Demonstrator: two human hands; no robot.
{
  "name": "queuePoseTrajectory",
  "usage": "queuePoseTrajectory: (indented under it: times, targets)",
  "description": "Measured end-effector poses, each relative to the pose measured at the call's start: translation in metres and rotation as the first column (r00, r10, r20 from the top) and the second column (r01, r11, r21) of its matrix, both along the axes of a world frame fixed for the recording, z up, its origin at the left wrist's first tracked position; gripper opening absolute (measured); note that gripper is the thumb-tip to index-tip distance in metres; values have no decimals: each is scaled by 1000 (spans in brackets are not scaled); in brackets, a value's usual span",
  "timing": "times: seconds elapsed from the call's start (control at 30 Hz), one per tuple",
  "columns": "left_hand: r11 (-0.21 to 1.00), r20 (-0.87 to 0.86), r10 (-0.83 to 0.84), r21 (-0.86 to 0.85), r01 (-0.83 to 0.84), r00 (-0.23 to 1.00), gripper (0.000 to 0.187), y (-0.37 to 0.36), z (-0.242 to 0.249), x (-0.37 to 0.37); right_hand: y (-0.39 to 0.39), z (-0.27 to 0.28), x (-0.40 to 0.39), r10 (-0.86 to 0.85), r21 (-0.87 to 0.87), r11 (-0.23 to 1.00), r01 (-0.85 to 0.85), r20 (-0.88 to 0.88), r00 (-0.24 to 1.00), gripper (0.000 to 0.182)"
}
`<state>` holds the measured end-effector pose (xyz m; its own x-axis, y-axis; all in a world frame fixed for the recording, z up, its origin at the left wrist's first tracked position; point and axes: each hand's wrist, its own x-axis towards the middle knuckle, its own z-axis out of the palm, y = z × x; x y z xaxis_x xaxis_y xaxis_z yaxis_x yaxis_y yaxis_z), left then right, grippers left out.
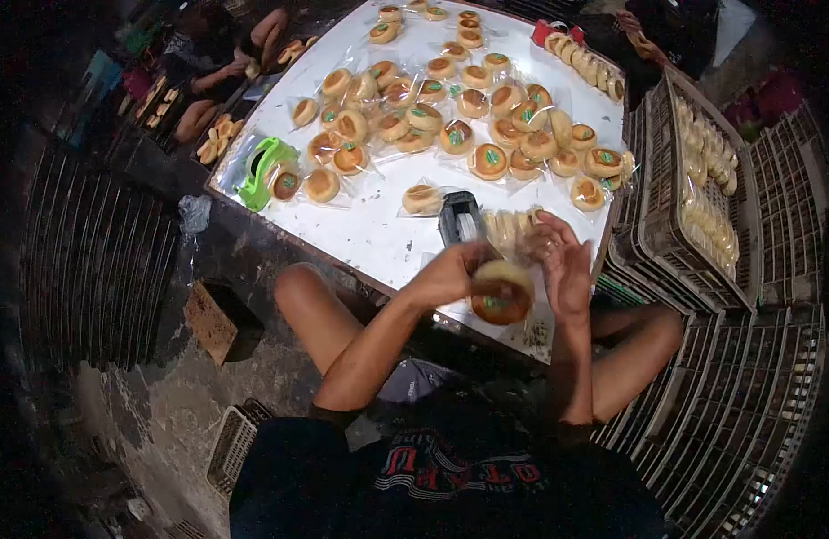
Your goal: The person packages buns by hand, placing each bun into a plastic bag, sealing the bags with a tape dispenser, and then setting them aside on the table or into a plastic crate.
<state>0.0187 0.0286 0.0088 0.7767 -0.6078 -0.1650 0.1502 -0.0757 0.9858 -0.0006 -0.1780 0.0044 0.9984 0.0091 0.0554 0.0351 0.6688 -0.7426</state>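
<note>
My left hand (448, 276) is closed on a round bun (502, 295) with a browned top and a green mark, held over the table's near edge. Motion blurs the bun slightly. To its right, my right hand (565, 269) is raised with its fingers apart, near the bun but holding nothing I can see. Just beyond both hands stands a black tape dispenser (461, 218), with a row of pale buns (506, 230) beside it. One bagged bun (422, 198) lies to the dispenser's left.
Many bagged buns (491, 161) cover the white table (360, 229). A green tape dispenser (269, 166) stands at its left corner. Stacked plastic crates (670, 193) with packed buns line the right side. A brown block (218, 319) sits on the floor; another person (212, 81) works at far left.
</note>
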Motion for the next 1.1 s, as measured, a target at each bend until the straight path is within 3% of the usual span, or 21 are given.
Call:
queuePoseTrajectory:
  times: [0.03, 0.1, 0.23, 0.27, 0.37, 0.4, 0.47, 0.53, 0.63, 0.67, 0.7, 0.73, 0.77, 0.8, 0.87, 0.9, 0.97, 1.0, 1.03, 1.07, 1.1]
  targets:
    - [995, -80, 82, 61, -78, 993, 35, -2, 12, 2, -2, -7, -1, -1, -281, 959, 27, 91, 996, 25]
    - [974, -111, 215, -53, -222, 970, 29, -7, -4, 3, -8, -27, -3, 73, -744, 652, 146, 252, 965, 27]
    - [846, -399, 282, -325, -422, 872, 33, -22, -14, 0, 24, -33, -7, -375, -679, 571, 462, 285, 882, 17]
    - [850, -393, 268, -333, -408, 879, 41, -24, -15, 0, 23, -29, -8, -442, -779, 528, 339, 88, 893, 24]
    - [753, -453, 241, -471, -460, 858, 42, -34, -5, -4, 4, -28, 4, -308, -652, 757, -53, -426, 851, 15]
    - [830, -345, 289, -373, -413, 893, 41, -33, -13, -1, 7, -28, 2, -450, -768, 624, 145, -201, 870, 16]
    - [868, -228, 352, -284, -408, 908, 40, -34, -22, 1, 24, -27, -5, -597, -808, 264, 526, 292, 748, 29]
    - [889, -136, 373, -233, -395, 918, 39, -35, -23, 1, 29, -33, -5, -401, -707, 147, 691, 596, 695, 43]
    - [918, 47, 292, -296, -266, 955, 38, -40, -9, -7, 41, -41, -23, -322, -805, 346, 482, 380, 867, 43]
    - [911, -24, 290, -299, -284, 957, 34, -39, -12, -6, 33, -49, -19, -237, -770, 562, 303, 202, 950, 41]
    - [918, 321, 397, -157, -365, 860, 33, -39, -17, -4, 24, -57, -16, -103, -670, 736, 102, 37, 994, 42]
    - [877, 636, 394, -44, -479, 663, 33, -41, -18, -1, 19, -56, -17, -100, -607, 793, 57, -37, 994, 37]
    - [796, 872, 281, 21, -605, 400, 34, -43, -18, 0, 14, -55, -19, -92, -537, 843, 18, -111, 990, 33]
    - [689, 924, 288, -16, -725, 253, 35, -49, -17, -3, 10, -53, -20, -82, -463, 886, -11, -180, 980, 29]
    - [867, 862, 245, 10, -499, 443, 34, -50, -17, -11, 8, -65, -15, -172, -580, 800, 155, 26, 985, 34]
    - [930, 825, 198, 12, -367, 529, 33, -49, -17, -12, 1, -69, -17, -180, -522, 838, 158, 8, 984, 37]
    - [949, 523, 182, 127, -288, 832, 31, -46, -21, -8, -9, -65, -19, -193, -396, 903, 167, -26, 981, 43]
    - [953, 363, 197, 149, -265, 911, 31, -46, -22, -4, -12, -63, -7, -306, -581, 722, 376, 218, 927, 44]
    - [956, 191, 210, 164, -243, 959, 31, -45, -22, -3, -14, -61, -4, -304, -644, 641, 418, 287, 908, 42]
    - [945, 184, 233, 188, -267, 955, 29, -44, -24, -4, -15, -58, -1, -300, -693, 551, 465, 356, 885, 40]
    - [942, 185, 228, 206, -264, 956, 28, -44, -25, -3, -17, -55, -1, -259, -700, 623, 350, 237, 936, 35]
